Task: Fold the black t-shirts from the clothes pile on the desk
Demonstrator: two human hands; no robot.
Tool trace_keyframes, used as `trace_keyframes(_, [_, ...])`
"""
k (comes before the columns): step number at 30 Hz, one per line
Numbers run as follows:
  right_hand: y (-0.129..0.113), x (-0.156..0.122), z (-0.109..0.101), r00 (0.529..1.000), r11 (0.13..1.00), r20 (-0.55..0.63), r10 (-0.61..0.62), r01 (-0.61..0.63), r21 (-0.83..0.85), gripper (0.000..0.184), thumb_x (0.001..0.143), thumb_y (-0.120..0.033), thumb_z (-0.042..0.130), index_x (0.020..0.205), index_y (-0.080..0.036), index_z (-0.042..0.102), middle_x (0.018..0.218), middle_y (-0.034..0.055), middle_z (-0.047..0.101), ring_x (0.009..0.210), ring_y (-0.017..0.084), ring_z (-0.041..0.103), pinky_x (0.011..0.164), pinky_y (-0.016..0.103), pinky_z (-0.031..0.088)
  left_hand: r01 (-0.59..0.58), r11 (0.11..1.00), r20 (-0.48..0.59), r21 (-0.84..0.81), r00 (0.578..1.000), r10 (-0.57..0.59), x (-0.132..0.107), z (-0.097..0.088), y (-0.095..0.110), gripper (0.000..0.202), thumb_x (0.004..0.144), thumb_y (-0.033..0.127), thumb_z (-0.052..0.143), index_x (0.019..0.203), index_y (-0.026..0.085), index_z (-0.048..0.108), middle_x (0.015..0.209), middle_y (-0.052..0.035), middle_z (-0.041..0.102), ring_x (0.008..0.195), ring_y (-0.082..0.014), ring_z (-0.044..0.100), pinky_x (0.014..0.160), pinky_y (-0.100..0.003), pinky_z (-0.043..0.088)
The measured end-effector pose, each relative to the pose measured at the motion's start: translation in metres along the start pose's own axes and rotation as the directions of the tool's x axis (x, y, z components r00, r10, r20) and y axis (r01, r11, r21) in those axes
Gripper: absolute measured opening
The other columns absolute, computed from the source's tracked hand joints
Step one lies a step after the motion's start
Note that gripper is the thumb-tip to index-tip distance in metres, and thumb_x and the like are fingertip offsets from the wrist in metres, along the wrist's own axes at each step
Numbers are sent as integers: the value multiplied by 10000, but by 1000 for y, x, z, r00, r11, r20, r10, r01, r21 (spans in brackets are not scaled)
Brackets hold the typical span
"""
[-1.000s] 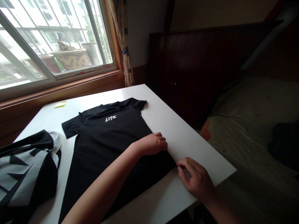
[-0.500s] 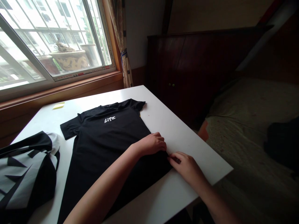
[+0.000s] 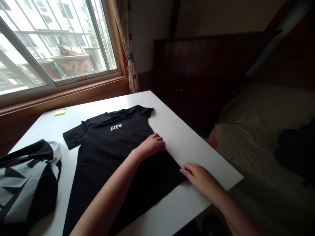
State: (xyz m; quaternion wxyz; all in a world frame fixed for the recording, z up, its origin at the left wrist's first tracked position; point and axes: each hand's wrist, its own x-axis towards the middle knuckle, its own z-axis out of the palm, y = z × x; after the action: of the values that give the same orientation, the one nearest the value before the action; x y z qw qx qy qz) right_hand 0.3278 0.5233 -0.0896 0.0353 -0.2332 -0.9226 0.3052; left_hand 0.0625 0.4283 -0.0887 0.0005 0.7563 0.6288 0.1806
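L hand (image 3: 152, 145) slid up shirt (image 3: 110, 157) edge, R hand (image 3: 199, 178) at hem

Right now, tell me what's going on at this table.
A person has a black short-sleeved T-shirt with white "LIFE" lettering spread flat on a white table. Their left hand rests on the shirt's side edge, and their right hand touches its bottom corner near the table's edge. Whether it pinches the cloth is unclear. A black-and-grey patterned garment lies to the left, and a small yellow paper lies by the window.
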Motion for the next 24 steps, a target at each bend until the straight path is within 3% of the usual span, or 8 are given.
trace_keyframes(4, [0,-2,-1,1000,999,11,5,-4,-38,253,964,-315,482,742,-238,574,829,33,664,817,215,613,765,322,414,124,991,-88,41,989,-121,1,8,-7,148,928,388,687,976,250,714,1057,-47,647,1047,-240,538,956,-369,472])
trace_keyframes(9, [3,-3,-5,999,994,3,52,-51,-100,207,922,-296,569,726,-233,545,814,14,648,751,193,596,704,307,393,334,939,-251,82,919,-305,-6,19,-13,541,837,527,750,1272,237,609,1270,-118,555,1200,-328,478,1031,-494,459])
trace_keyframes(12, [3,-4,-9,996,992,31,83,-80,-100,194,898,-293,613,727,-229,548,794,-1,634,710,177,586,664,299,379,406,909,-292,91,884,-365,-15,18,-22,562,889,541,682,1320,196,576,1270,-140,558,1197,-326,504,1042,-491,462])
trace_keyframes(15, [3,-4,-11,994,992,51,93,-89,-90,179,889,-287,625,733,-227,562,788,-4,630,702,172,583,651,294,373,421,902,-275,98,882,-382,-23,15,-31,375,1008,432,536,1279,186,616,1239,-119,617,1158,-267,567,1051,-426,473])
trace_keyframes(18, [2,-4,-13,993,993,65,94,-89,-74,175,885,-284,628,731,-226,569,790,-4,635,708,172,585,652,291,371,387,915,-222,114,908,-356,-27,11,-34,307,1051,351,447,1251,254,659,1328,-62,635,1271,-232,544,1119,-405,426])
trace_keyframes(24, [2,-2,-13,990,992,88,115,-109,-68,179,879,-291,628,726,-223,566,793,-4,641,721,180,592,654,291,368,362,920,-129,150,930,-345,-23,10,-25,355,1042,383,452,1360,335,600,1462,-25,583,1436,-282,420,1171,-589,328])
